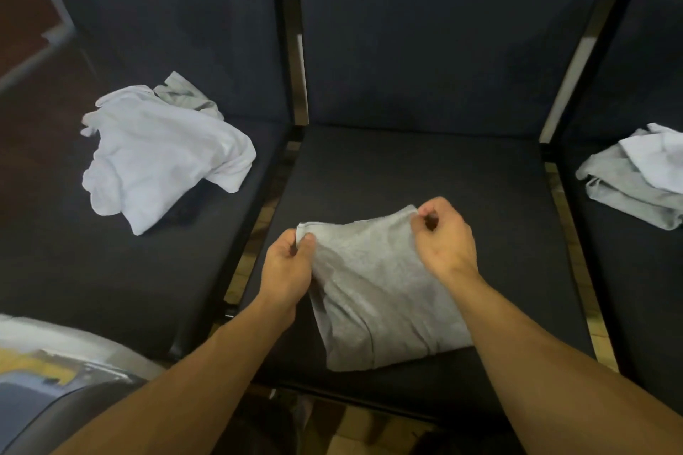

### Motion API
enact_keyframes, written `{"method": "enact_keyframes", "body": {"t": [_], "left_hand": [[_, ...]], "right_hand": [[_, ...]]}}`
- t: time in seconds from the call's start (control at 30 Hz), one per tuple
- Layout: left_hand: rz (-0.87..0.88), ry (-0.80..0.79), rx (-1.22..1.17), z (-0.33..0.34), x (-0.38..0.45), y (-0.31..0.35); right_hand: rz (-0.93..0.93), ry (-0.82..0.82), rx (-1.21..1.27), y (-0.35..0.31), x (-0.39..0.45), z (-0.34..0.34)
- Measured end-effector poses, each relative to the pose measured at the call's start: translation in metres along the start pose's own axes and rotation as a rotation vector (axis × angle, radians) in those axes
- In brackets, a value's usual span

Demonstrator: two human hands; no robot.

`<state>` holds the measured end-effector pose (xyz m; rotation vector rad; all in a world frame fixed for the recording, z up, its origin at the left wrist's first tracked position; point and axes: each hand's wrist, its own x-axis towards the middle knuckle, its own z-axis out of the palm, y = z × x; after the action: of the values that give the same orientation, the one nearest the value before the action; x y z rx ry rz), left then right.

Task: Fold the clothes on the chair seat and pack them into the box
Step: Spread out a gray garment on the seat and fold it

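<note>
— Hands? Left hand (287, 270), right hand (445, 237): each pinches a far corner of grey garment (373, 292).
— Garment location? Middle chair seat (425, 166), near edge; white clothes pile (159, 151) left.

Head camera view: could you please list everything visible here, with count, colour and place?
grey garment: one, grey, on the middle chair seat, far corners pinched.
white clothes pile: one heap, white with a grey piece behind, on the left chair seat.
grey and white pile: one heap, on the right chair seat, cut by the frame edge.
chairs: three seats in a row, dark navy, black frames.
blurred object: one, white, yellow and grey, bottom left; cannot tell what.
left hand: pinches the garment's far left corner.
right hand: pinches the far right corner.
</note>
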<state>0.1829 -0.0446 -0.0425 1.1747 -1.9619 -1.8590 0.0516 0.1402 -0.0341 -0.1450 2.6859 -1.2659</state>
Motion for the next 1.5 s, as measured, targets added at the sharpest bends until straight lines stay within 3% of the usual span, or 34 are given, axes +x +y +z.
{"method": "enact_keyframes", "body": {"t": [0.1, 0.23, 0.57, 0.63, 0.73, 0.8, 0.87, 0.97, 1.03, 1.1, 1.27, 1.33, 1.43, 1.5], "left_hand": [[0.030, 0.021, 0.098, -0.002, 0.005, -0.004], [0.024, 0.041, 0.191, -0.003, 0.009, -0.007], [0.006, 0.048, 0.328, -0.017, 0.011, 0.001], [-0.024, 0.019, 0.416, -0.019, -0.002, 0.004], [-0.088, -0.222, 0.549, -0.020, -0.041, 0.009], [-0.092, -0.364, 0.607, -0.021, -0.062, 0.005], [-0.042, -0.399, 0.561, -0.023, -0.071, -0.006], [-0.023, -0.324, 0.369, -0.024, -0.078, -0.017], [-0.079, -0.256, 0.264, -0.025, -0.084, -0.022], [-0.092, -0.220, 0.340, -0.031, -0.090, -0.026], [0.032, -0.229, 0.902, -0.043, -0.093, -0.018], [0.213, -0.175, 1.050, -0.040, -0.087, -0.006], [0.626, -0.137, 1.016, -0.026, -0.068, 0.005], [0.758, -0.176, 0.966, -0.012, -0.055, 0.004]], "right_hand": [[0.108, -0.036, 0.126, -0.008, 0.001, -0.003], [0.168, -0.102, 0.091, -0.002, 0.001, 0.002], [0.137, -0.196, -0.013, -0.002, -0.002, 0.009], [0.028, -0.170, -0.184, -0.003, -0.005, 0.012], [-0.391, -0.061, -0.406, -0.007, -0.014, 0.020], [-0.680, -0.100, -0.424, -0.013, -0.022, 0.028], [-0.843, -0.195, -0.459, -0.015, -0.029, 0.039], [-0.888, -0.362, -0.564, -0.008, -0.036, 0.055], [-0.790, -0.460, -0.580, 0.001, -0.034, 0.058], [-0.698, -0.483, -0.613, 0.008, -0.030, 0.058], [-0.606, -0.432, -0.725, 0.010, -0.028, 0.062], [-0.593, -0.439, -0.739, 0.008, -0.029, 0.064], [-0.579, -0.484, -0.773, 0.007, -0.027, 0.065], [-0.589, -0.512, -0.777, 0.007, -0.026, 0.064]]}}
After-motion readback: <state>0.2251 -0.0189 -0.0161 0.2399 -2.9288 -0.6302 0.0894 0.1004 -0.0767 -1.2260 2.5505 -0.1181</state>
